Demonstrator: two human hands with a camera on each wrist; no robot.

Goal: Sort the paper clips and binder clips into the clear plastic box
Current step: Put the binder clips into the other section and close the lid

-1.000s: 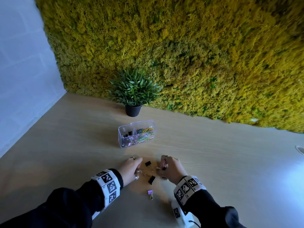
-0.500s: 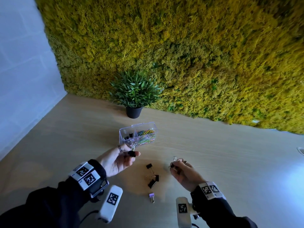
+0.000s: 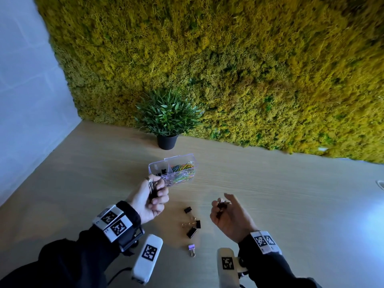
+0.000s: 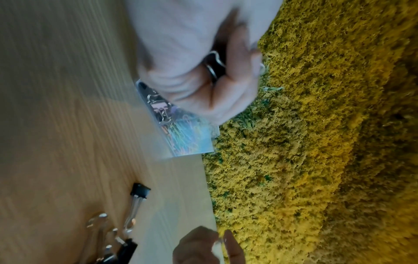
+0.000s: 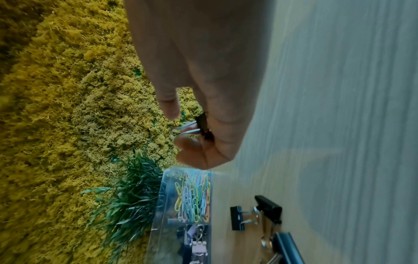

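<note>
— Since a second ago both hands have come up off the table: the left hand (image 3: pixel 152 199) has carried a black binder clip (image 4: pixel 216 67) from the loose pile to the near edge of the clear plastic box (image 3: pixel 158 166), and the right hand (image 3: pixel 229 214) has lifted another one.

— Where does the box stand?

— Toward the far edge of the table (image 3: pixel 291 204), just in front of the potted plant (image 3: pixel 167 119). It has two compartments: colored paper clips (image 3: pixel 184 169) fill the right one, and binder clips, black and pale, lie in the left one (image 5: pixel 196 244).

— How are the hands holding?

— The left hand's fingers are curled round its clip, the wire handles showing between thumb and fingers. The right hand, palm up and well short of the box, pinches a small black clip (image 5: pixel 203 126) with its silver handles sticking out.

— What is left on the table?

— Between the two hands lie three black binder clips: one alone (image 3: pixel 187 209), then two close together (image 3: pixel 194 227) with their handles crossing. A lilac binder clip (image 3: pixel 191 248) lies nearer the front edge.

— And around that?

— A yellow-green moss wall (image 3: pixel 249 69) rises behind the table's far edge, with a pale wall (image 3: pixel 25 90) along its left edge. Black sleeves and marker-tagged wrist bands (image 3: pixel 113 222) show on both arms.
</note>
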